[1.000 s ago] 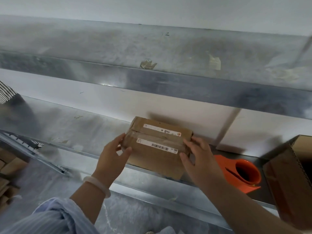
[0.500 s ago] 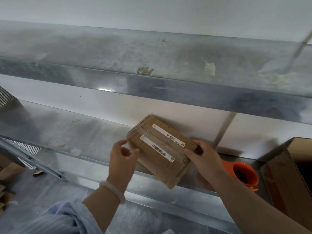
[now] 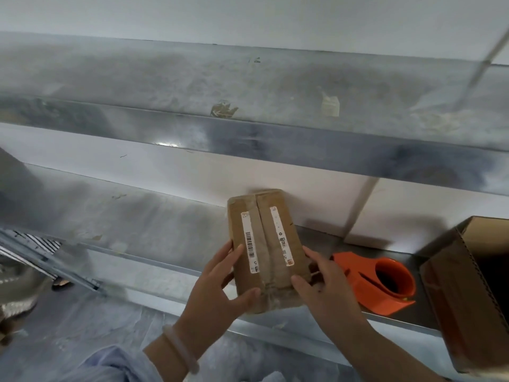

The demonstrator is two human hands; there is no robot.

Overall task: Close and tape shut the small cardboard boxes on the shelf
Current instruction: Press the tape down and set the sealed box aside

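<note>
Turned since a moment ago, the box (image 3: 263,238) now points its long side away from the person, its centre seam running near to far between two white labels. A bracelet (image 3: 180,346) circles the left wrist. The left hand (image 3: 217,285) and right hand (image 3: 322,285) grip the box's near end, thumbs on top and fingers along its sides. It is at the shelf's (image 3: 124,210) front edge, just left of an orange tape dispenser (image 3: 366,288). An open carton (image 3: 454,293) stands farther right.
</note>
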